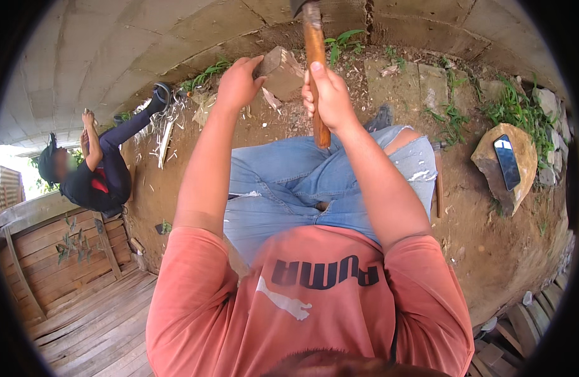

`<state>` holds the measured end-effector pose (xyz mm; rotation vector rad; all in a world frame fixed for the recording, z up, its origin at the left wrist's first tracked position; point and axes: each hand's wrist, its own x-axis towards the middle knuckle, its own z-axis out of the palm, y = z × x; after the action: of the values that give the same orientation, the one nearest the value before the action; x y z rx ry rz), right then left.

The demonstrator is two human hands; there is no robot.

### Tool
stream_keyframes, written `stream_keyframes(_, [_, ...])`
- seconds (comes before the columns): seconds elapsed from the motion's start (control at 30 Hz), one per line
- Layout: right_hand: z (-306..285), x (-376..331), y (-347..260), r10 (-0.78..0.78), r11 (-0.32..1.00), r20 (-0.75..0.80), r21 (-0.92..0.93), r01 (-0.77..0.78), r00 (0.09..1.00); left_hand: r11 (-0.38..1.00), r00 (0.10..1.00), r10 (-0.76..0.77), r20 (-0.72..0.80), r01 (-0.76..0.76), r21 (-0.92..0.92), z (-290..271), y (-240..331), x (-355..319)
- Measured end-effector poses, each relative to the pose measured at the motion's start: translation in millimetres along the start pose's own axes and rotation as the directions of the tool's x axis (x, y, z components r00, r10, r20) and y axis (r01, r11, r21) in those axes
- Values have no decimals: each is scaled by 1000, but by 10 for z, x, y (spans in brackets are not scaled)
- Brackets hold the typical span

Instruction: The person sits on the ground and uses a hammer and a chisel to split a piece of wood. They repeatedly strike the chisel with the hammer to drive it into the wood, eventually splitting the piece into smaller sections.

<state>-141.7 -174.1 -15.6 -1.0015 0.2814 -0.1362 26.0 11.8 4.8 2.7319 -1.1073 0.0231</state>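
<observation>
My right hand (pixel 330 97) is closed around the wooden handle (pixel 315 44) of a tool, raised upright in front of me. The tool's dark head (pixel 297 6) is cut off by the top edge, so its kind cannot be told. My left hand (pixel 239 81) grips the left side of a rough brown block (pixel 282 74), apparently wood, with fingers over its top edge and thumb at its near side. The block rests on the dirt ground, its right side looking splintered. Small chips lie around it.
I sit on bare ground by a curved concrete wall (pixel 402 25). A hammer-like tool (pixel 439 188) lies by my right knee. A phone (pixel 507 162) rests on a large rock (pixel 487 166). Another person (pixel 101 169) sits at left, near pale slivers (pixel 166 143) and planks (pixel 95 320).
</observation>
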Motion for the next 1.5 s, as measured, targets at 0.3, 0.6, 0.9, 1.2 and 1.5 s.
stream_keyframes(0.3, [-102,91,328,234,969,-55,-68,-238,971,1000,1000,3,9,-3,5,1,-121,-20])
stream_keyframes(0.6, [-211,48,482,407,893,-61,-182,-411,912,1000,1000,9,0,-9,10,16,-156,16])
stream_keyframes(0.9, [-231,6,353,85,995,-8,-42,-85,996,1000,1000,18,-14,-18,-24,4,-4,40])
stream_keyframes(1.2, [-131,54,64,71,992,-66,112,-63,995,999,998,-40,53,40,8,-118,91,122])
stream_keyframes(1.5, [-48,42,131,300,954,-14,4,-300,954,997,996,82,-21,-82,6,-51,-128,-100])
